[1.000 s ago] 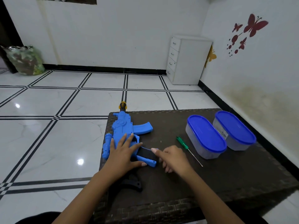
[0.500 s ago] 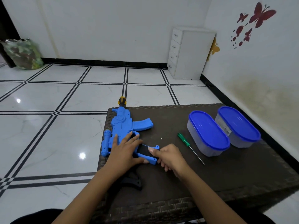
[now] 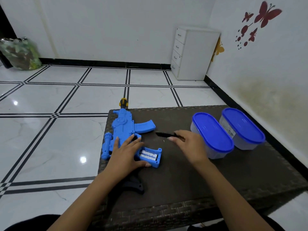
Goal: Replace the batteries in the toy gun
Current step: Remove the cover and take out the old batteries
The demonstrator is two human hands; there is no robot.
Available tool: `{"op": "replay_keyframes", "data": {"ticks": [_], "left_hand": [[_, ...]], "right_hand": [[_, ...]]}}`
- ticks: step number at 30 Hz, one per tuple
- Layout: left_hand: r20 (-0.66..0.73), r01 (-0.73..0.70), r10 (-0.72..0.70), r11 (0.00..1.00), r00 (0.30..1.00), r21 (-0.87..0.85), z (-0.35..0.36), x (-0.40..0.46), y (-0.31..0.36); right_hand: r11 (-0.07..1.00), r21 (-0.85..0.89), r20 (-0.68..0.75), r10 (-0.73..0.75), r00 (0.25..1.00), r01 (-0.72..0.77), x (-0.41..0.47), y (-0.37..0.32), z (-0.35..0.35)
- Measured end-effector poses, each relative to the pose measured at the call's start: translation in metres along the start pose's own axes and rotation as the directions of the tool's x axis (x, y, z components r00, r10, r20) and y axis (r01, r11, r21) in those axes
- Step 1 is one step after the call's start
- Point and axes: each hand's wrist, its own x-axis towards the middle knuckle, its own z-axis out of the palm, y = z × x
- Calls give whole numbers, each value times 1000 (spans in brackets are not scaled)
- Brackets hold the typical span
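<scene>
Tabletop (image 3: 191, 180), dark and woven, carries everything. Nearest, the left hand (image 3: 124, 155) lies flat with fingers spread on the blue toy gun (image 3: 123, 129), which rests on its side along the tabletop's left edge, muzzle pointing away. Its handle compartment is uncovered, showing two batteries (image 3: 148, 155) side by side. Farther right, the right hand (image 3: 188, 145) has its grip pinched on a black cover (image 3: 165, 134), held just above the surface. Beyond stand two clear tubs (image 3: 212, 132) with blue lids, touching each other.
</scene>
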Motion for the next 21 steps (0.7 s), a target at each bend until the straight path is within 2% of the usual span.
{"op": "replay_keyframes", "data": {"ticks": [5, 7, 10, 12, 15, 17, 19, 21], "left_hand": [[-12, -7, 7, 1000, 1000, -6, 2, -6, -1], [-21, -14, 14, 1000, 1000, 2, 3, -7, -1], [-51, -29, 29, 1000, 998, 0, 4, -8, -2], [-60, -31, 31, 1000, 998, 3, 5, -7, -3], [-67, -32, 32, 999, 997, -4, 7, -6, -3], [-62, -28, 29, 1000, 998, 8, 7, -6, -3], [-62, -16, 17, 1000, 998, 9, 7, -5, -3], [-61, -12, 12, 1000, 998, 8, 5, -5, -2]], "right_hand": [[938, -229, 113, -238, 965, 259, 6, 0, 33], [904, -302, 161, -264, 951, 302, 5, -1, 41], [894, -318, 165, -276, 947, 316, 5, -2, 35], [927, -295, 105, -210, 972, 232, 7, 0, 24], [947, -318, 32, -34, 999, 42, 13, 12, 10], [916, -400, 76, 76, 994, -39, 17, 20, 7], [877, -479, 172, 132, 976, -35, 19, 21, 9], [849, -528, 207, 136, 969, -7, 18, 17, 10]]}}
